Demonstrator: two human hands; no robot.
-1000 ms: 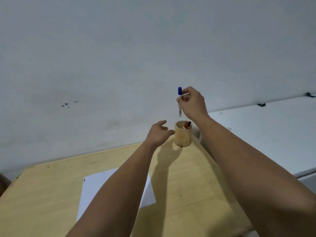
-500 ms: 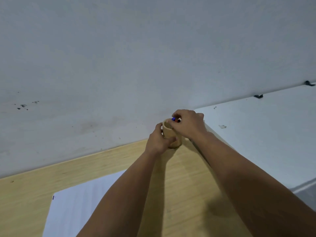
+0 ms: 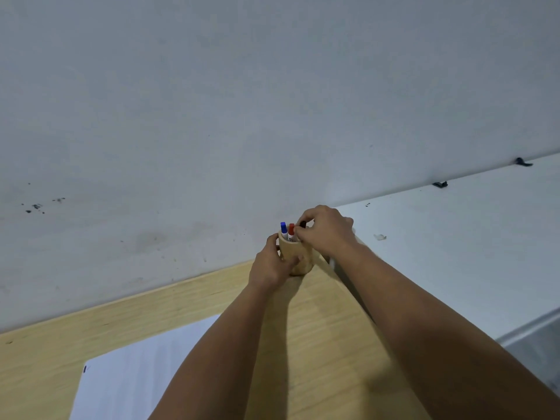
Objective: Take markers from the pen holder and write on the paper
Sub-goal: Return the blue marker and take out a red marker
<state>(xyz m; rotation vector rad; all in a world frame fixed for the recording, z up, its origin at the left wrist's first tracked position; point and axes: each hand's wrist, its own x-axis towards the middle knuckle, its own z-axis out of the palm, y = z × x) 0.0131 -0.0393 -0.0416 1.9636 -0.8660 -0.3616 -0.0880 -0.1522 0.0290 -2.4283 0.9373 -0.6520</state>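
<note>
A white sheet of paper (image 3: 142, 377) lies nearest the camera on the pale wooden worktop (image 3: 327, 344), a small blue mark at its left edge, as a person's two forearms reach over it toward the far edge. There the left hand (image 3: 272, 262) wraps the side of a round wooden pen holder (image 3: 298, 256), fingers (image 3: 298, 258) curled around its wall to steady it. Above the rim, the right hand (image 3: 325, 230) pinches the dark cap of a black marker (image 3: 302, 224) between thumb and forefingers. A blue marker (image 3: 284, 230) and a red marker (image 3: 291, 231) stand just beside it in the holder. Behind rises a grey wall (image 3: 242, 101). The black marker looks best drawn straight up, with the holder kept braced, so the neighbouring markers do not lift or tip with it.
</note>
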